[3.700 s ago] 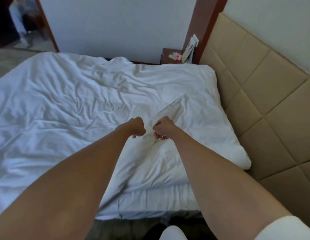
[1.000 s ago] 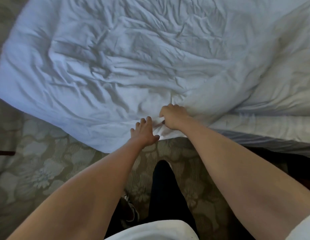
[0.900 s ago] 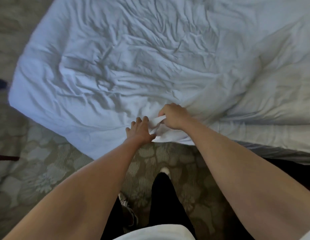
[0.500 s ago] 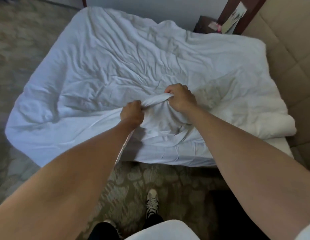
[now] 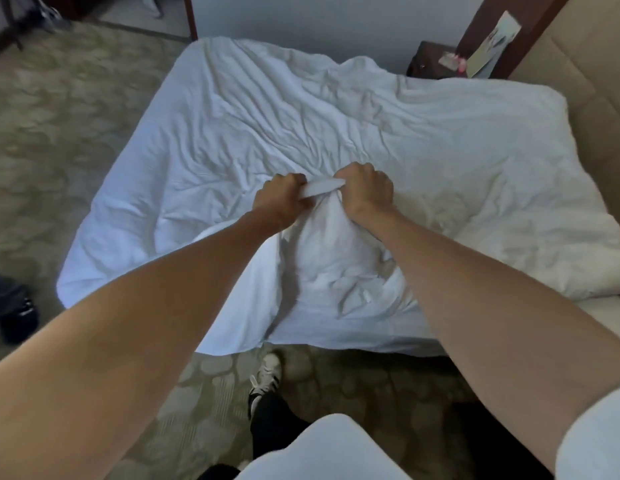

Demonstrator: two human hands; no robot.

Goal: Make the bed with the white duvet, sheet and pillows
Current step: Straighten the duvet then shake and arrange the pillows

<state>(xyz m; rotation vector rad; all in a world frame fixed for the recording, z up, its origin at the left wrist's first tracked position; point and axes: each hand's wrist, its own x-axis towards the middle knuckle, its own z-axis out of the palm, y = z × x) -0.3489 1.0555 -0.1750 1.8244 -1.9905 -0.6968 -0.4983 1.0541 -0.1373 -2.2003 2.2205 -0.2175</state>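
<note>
- Both fists have lifted the duvet point(image 5: 336, 126) edge higher off the bed point(image 5: 606, 320).
- Left hand point(image 5: 279, 199) and right hand point(image 5: 365, 190) clench it, apparently stretched taut between them.

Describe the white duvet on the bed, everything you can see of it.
The white duvet is soft, puffy cloth, heavily creased, spread over nearly the whole bed. Its near edge is gathered into a taut band pinched between the left hand and the right hand, both closed on it and lifting it, so cloth hangs in folds below them. A loose flap droops toward the patterned carpet. Its right side bunches beside the padded headboard.
</note>
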